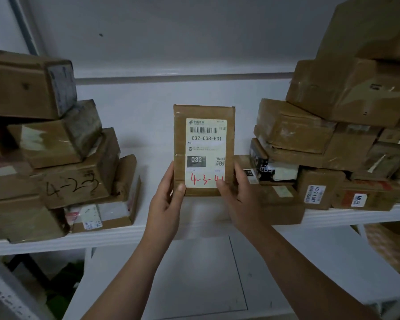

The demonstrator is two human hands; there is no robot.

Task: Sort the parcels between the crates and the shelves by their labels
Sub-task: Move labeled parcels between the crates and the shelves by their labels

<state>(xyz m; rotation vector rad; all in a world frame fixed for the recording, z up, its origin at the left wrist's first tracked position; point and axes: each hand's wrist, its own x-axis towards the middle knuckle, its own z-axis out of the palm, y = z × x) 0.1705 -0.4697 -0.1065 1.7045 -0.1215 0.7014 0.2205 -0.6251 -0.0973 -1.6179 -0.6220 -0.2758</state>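
Parcel (pixel 203 148) held upright over the shelf (pixel 116 236).
Left hand (pixel 165 199) and right hand (pixel 238 192) grip its lower corners; box stacks (pixel 62 158) flank both hands.

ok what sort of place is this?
Likely a parcel sorting or pickup storeroom: a white shelf piled with taped cardboard parcels, and the left hand and right hand grip a small parcel whose shipping label carries a barcode and a red handwritten code.
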